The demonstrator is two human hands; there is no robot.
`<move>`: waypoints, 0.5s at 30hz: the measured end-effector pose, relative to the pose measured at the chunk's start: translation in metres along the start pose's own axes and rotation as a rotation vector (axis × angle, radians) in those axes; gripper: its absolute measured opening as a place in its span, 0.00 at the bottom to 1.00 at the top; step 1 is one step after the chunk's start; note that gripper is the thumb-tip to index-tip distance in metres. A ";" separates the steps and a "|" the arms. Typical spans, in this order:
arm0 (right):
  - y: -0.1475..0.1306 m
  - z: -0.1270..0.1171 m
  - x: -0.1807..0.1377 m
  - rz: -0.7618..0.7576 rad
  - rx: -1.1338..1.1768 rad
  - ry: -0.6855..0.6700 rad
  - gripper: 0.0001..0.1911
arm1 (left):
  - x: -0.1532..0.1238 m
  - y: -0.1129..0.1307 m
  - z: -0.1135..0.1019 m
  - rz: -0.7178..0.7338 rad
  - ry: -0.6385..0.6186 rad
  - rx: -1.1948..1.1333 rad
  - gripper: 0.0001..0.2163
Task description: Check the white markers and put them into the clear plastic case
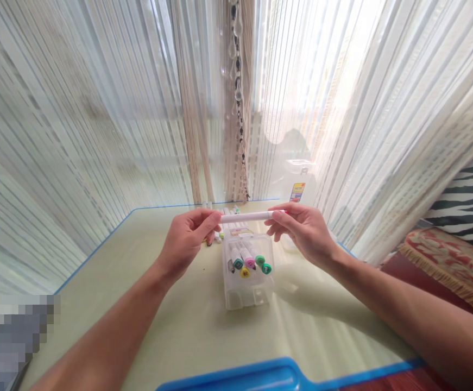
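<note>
A white marker (246, 216) is stretched level between my two hands above the table. My left hand (189, 234) pinches one end of it between thumb and fingers. At its other end, where a bit of red shows, my right hand (303, 231) grips it the same way. Below them lies a clear plastic case (246, 297) holding several markers with coloured ends: a yellow one (245, 272), a pink one (249, 262) and green ones (266, 268) among them. More white markers (236, 209) lie behind the case, partly hidden by the held marker and my left hand.
The pale green table (171, 326) has a blue rim, with a blue moulded handle part (236, 377) at the front. A clear container with a yellow label (297, 191) stands behind my right hand. String curtains (98, 108) hang beyond. A patterned fringed seat (456, 260) is at the right.
</note>
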State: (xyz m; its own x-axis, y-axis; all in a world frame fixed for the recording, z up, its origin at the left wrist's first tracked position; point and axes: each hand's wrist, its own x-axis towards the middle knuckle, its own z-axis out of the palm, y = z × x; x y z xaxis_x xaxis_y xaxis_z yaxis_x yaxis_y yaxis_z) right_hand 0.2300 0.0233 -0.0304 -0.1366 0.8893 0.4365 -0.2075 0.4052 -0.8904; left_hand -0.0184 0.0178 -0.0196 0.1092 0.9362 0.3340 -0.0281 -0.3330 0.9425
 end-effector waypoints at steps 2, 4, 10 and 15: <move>-0.001 0.001 0.000 0.044 0.015 0.013 0.10 | 0.000 -0.001 -0.001 0.002 -0.002 -0.001 0.12; -0.001 0.002 0.000 0.078 0.022 0.023 0.12 | 0.000 -0.001 -0.001 -0.016 0.000 0.003 0.13; -0.002 0.001 0.001 0.170 0.052 0.044 0.17 | -0.001 0.002 0.001 -0.036 0.026 -0.009 0.13; -0.002 0.003 0.002 0.210 0.071 0.066 0.18 | -0.002 0.003 0.003 -0.041 0.030 -0.003 0.13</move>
State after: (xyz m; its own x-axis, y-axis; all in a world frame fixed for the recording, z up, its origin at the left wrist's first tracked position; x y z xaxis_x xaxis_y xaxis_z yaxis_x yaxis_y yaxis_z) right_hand 0.2275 0.0236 -0.0271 -0.1212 0.9653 0.2313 -0.2491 0.1960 -0.9484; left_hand -0.0160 0.0146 -0.0170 0.0804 0.9522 0.2948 -0.0267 -0.2935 0.9556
